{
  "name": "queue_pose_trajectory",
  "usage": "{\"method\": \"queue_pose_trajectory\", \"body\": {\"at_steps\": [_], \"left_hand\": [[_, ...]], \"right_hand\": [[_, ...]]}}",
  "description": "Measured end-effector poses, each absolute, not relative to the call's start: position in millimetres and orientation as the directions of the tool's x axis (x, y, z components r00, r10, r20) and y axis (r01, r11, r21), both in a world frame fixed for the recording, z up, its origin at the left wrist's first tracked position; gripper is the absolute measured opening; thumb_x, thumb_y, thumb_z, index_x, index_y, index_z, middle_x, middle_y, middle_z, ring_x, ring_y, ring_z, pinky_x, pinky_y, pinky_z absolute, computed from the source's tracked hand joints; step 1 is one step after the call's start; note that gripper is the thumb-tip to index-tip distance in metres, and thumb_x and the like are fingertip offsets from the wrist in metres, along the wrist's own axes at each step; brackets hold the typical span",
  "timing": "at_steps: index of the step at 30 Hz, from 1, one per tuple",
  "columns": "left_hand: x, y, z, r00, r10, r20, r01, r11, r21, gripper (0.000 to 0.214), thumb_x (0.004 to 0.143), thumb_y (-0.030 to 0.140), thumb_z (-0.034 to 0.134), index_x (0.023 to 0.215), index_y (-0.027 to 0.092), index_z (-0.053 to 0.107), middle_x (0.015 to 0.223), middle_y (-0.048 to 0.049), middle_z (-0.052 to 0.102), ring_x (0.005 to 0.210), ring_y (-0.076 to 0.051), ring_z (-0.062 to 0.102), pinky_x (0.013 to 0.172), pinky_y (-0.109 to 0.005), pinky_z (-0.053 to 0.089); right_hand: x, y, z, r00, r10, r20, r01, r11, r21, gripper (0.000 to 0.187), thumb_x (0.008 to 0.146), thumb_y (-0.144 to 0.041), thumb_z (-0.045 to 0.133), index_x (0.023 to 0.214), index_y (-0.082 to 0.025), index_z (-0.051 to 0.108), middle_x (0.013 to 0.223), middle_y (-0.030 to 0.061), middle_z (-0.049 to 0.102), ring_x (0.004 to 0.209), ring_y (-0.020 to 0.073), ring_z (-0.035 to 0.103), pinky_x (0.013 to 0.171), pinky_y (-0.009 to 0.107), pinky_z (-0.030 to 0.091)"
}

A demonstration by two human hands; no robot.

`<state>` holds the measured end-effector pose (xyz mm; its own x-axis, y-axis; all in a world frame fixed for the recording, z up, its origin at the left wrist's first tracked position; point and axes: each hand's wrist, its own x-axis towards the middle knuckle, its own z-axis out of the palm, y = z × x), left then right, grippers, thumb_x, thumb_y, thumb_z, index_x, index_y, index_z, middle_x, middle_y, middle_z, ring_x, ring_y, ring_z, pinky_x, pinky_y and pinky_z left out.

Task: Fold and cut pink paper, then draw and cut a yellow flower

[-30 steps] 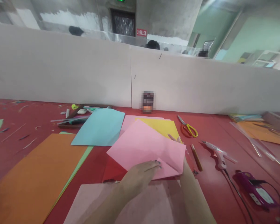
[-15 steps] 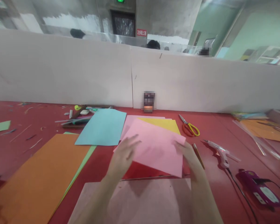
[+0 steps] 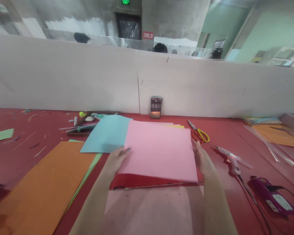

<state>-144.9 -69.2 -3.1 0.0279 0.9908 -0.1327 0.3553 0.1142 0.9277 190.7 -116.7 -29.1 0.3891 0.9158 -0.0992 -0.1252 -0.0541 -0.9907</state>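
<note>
A pink sheet of paper (image 3: 159, 151) lies squarely before me, its near edge raised a little over red material (image 3: 142, 182) beneath. My left hand (image 3: 116, 160) grips the sheet's left edge, with one fingertip on top. At the right edge, my right hand (image 3: 201, 156) holds the sheet, the fingers partly hidden by the paper and the hand itself. Behind it, slivers of yellow paper (image 3: 176, 126) and another pink sheet show. A light blue sheet (image 3: 107, 135) touches on the left.
Orange paper (image 3: 44, 179) covers the table's left front. Scissors (image 3: 199, 132), a hot glue gun (image 3: 231, 160) and a purple corded device (image 3: 271, 195) lie to the right. A tray of tools (image 3: 83, 130) sits at back left. A white partition (image 3: 88, 78) rises behind.
The pink sheet has turned straight and now covers most of the yellow paper. My left hand has moved from above the sheet to its left edge; my right hand slid slightly along the right edge.
</note>
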Motion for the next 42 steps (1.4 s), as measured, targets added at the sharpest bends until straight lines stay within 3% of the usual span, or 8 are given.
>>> {"method": "queue_pose_trajectory", "body": {"at_steps": [7,12,16,19,23,27,32,42], "left_hand": [[-129,-70,-19,-0.133,0.978,0.159,0.424,-0.089,0.901,0.056,0.079,0.029,0.049,0.134,0.025,0.035,0.135,-0.0034,0.045,0.121,-0.021,0.044,0.097,-0.033,0.037],[-112,-89,-7,0.269,0.963,0.028,0.508,-0.167,0.845,0.035,0.086,0.037,0.037,0.104,0.024,0.064,0.112,-0.0033,0.064,0.11,-0.021,0.054,0.095,-0.036,0.039],[-112,-100,2,0.548,0.836,-0.033,0.461,-0.27,0.845,0.04,0.083,0.039,0.045,0.121,0.029,0.053,0.128,-0.0037,0.053,0.116,-0.022,0.049,0.094,-0.037,0.04],[-115,-104,0,0.629,0.771,-0.094,0.48,-0.291,0.828,0.059,0.073,0.032,0.059,0.13,0.034,0.042,0.134,-0.0036,0.047,0.114,-0.026,0.051,0.083,-0.034,0.048],[-111,-105,-4,0.532,0.834,-0.143,0.542,-0.206,0.815,0.032,0.082,0.027,0.043,0.108,0.031,0.06,0.115,-0.0014,0.062,0.092,-0.02,0.064,0.079,-0.03,0.048],[-103,-105,-2,0.5,0.825,-0.262,0.573,-0.089,0.815,0.031,0.086,0.04,0.036,0.087,0.024,0.061,0.082,0.0004,0.07,0.047,-0.013,0.062,0.053,-0.023,0.045],[-94,-108,2,0.443,0.872,-0.209,0.62,-0.131,0.773,0.036,0.085,0.049,0.034,0.078,0.023,0.058,0.055,0.004,0.064,0.038,-0.012,0.053,0.044,-0.02,0.036],[-86,-114,-9,0.221,0.857,0.466,0.875,-0.385,0.295,0.023,0.085,0.035,0.046,0.083,0.023,0.066,0.085,-0.0064,0.062,0.076,-0.02,0.059,0.066,-0.031,0.043]], "right_hand": [[166,-113,-34,0.217,0.935,-0.282,-0.383,-0.184,-0.905,0.058,0.077,-0.043,0.056,0.13,-0.03,0.038,0.103,0.0069,0.065,0.079,0.0246,0.068,0.062,0.039,0.055],[135,-103,-47,0.285,0.933,-0.221,-0.234,-0.156,-0.96,0.077,0.067,-0.037,0.066,0.135,-0.03,0.03,0.105,0.0058,0.063,0.074,0.0215,0.066,0.052,0.033,0.056],[127,-97,-53,0.398,0.917,-0.014,-0.053,0.008,-0.999,0.084,0.069,-0.031,0.061,0.14,-0.028,0.016,0.122,0.0099,0.055,0.077,0.0172,0.063,0.067,0.034,0.055],[127,-96,-59,0.31,0.945,0.108,0.113,0.076,-0.991,0.072,0.069,-0.019,0.052,0.137,-0.024,0.029,0.123,0.0084,0.055,0.089,0.0173,0.062,0.084,0.034,0.048],[127,-97,-65,0.194,0.962,0.194,0.291,0.133,-0.948,0.059,0.066,-0.012,0.042,0.123,-0.024,0.05,0.123,0.0042,0.055,0.1,0.0175,0.059,0.09,0.033,0.043],[122,-101,-58,0.16,0.971,0.178,0.365,0.109,-0.925,0.042,0.072,-0.019,0.044,0.11,-0.024,0.061,0.112,0.0039,0.062,0.096,0.0191,0.059,0.084,0.032,0.045],[112,-103,-53,0.198,0.972,0.129,0.468,0.022,-0.884,0.029,0.077,-0.032,0.048,0.098,-0.024,0.067,0.074,0.0021,0.067,0.068,0.0191,0.061,0.068,0.029,0.047],[108,-100,-65,0.281,0.92,0.274,0.5,0.104,-0.86,0.035,0.08,-0.03,0.043,0.108,-0.019,0.062,0.08,0.0041,0.066,0.068,0.0169,0.059,0.064,0.025,0.045]]}}
